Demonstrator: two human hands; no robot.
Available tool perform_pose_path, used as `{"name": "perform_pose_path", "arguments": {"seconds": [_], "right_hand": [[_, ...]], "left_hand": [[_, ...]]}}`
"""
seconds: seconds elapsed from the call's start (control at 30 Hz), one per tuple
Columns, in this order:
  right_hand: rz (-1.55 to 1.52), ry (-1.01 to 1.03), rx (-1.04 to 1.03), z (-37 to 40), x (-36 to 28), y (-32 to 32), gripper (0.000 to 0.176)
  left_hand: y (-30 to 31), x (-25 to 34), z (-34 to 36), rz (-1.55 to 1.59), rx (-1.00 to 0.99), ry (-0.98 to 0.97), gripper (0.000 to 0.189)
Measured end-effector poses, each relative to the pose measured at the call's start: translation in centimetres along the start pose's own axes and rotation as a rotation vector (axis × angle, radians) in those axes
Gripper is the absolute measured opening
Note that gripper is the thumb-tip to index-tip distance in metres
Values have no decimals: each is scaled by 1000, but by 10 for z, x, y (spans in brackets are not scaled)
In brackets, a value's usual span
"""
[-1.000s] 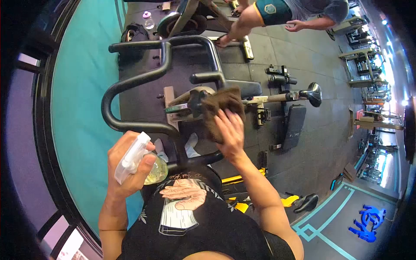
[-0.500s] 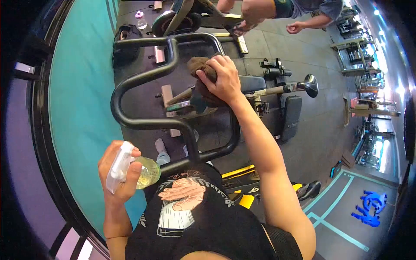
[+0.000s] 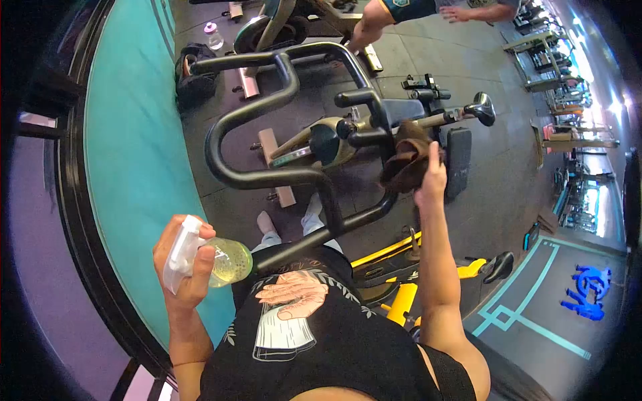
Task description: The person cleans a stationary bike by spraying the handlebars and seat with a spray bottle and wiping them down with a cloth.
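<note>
1. Spray bottle with a white top is sitting in the left hand. That grip is closing around its top. Yellow-green water-like stuff is showing inside.
2. Brown cloth is bunching up in the right hand. That grip is holding the cloth at the right side of the black bars. I cannot tell if the cloth is touching them.
3. A see-through drink bottle with a pink lid is standing on the floor near a black bag. I cannot tell what it is holding.
4. The big, bendy bars are spreading out between the two hands. A bike seat is sticking out past the cloth.
5. Yellow machine parts are lying low, beside the right arm. Another person is staying up by the far machine.
6. The black shirt is showing two drawn hands, with letters too small to read. A blue sign is showing on the gray mat. Marks on the spray bottle are looking too blurry to read.
</note>
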State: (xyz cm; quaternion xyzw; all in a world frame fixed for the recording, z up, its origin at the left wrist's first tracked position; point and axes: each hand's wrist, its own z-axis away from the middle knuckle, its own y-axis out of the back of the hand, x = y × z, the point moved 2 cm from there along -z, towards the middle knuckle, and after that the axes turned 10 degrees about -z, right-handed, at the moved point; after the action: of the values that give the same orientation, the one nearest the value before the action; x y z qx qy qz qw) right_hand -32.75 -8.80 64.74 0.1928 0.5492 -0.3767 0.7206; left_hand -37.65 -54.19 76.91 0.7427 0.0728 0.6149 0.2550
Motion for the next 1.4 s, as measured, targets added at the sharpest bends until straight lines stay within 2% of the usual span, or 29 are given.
{"name": "perform_pose_path", "arguments": {"seconds": [0.03,0.1,0.13,0.17,0.2,0.23,0.27,0.33,0.37,0.43,0.47,0.57,0.6,0.67,0.77,0.83,0.87,0.9,0.97,1.0,1.07,1.1,1.13,1.17,1.23,1.33,1.4], "right_hand": [[-154,-21,2,14,-17,-10,59],[-240,-206,-329,44,-2,-39,62],[143,-310,-460,50,21,-48,55],[429,213,-509,87,17,-107,46],[593,767,-718,101,37,-144,42],[905,955,-594,124,42,-170,52],[917,947,-566,126,51,-169,52],[1013,910,-550,115,66,-162,78],[1008,895,-539,118,68,-156,78],[961,721,-468,116,67,-142,78],[807,677,-423,118,66,-131,72],[792,383,-346,123,85,-100,81],[795,389,-347,128,90,-91,81],[855,566,-329,143,94,-75,76],[862,614,-355,157,86,-66,72],[504,383,-360,142,98,-61,65],[163,95,-365,133,101,-66,58],[111,49,-265,122,107,-81,50],[538,553,-75,117,99,-136,41],[768,746,-52,116,85,-164,34],[720,901,-491,122,63,-215,32],[764,1041,-532,139,51,-248,32],[866,925,-451,146,51,-273,36],[861,929,-444,141,47,-289,36],[817,326,-411,115,43,-307,43],[708,315,-365,127,37,-309,42],[825,782,-511,156,42,-287,38]], "left_hand": [[3,-3,0,10,0,16,28],[13,-10,2,24,-15,18,28],[19,-13,3,3,-24,11,28],[24,-15,3,-17,-38,1,27],[27,-15,3,-10,-67,-16,27],[28,-14,4,16,-70,-1,27],[27,-13,6,42,-73,18,27],[26,-11,6,52,-94,7,27],[29,-8,9,49,-103,26,26],[30,-6,8,50,-116,14,26],[31,-6,11,40,-139,4,26],[37,-13,16,70,-155,1,25],[38,-16,17,107,-157,12,24],[41,-20,19,132,-146,20,23],[56,-34,25,130,-162,39,25],[58,-50,24,109,-181,50,27],[59,-55,25,109,-173,61,26],[59,-60,28,109,-172,75,25],[54,-62,32,105,-84,103,23],[53,-63,30,97,-5,119,21],[53,-70,31,103,16,144,21],[54,-72,33,115,27,168,21],[56,-73,37,107,26,161,21],[57,-74,39,76,33,147,22],[55,-74,37,52,44,115,23],[53,-71,39,137,59,194,25],[51,-69,37,129,20,175,26]]}}
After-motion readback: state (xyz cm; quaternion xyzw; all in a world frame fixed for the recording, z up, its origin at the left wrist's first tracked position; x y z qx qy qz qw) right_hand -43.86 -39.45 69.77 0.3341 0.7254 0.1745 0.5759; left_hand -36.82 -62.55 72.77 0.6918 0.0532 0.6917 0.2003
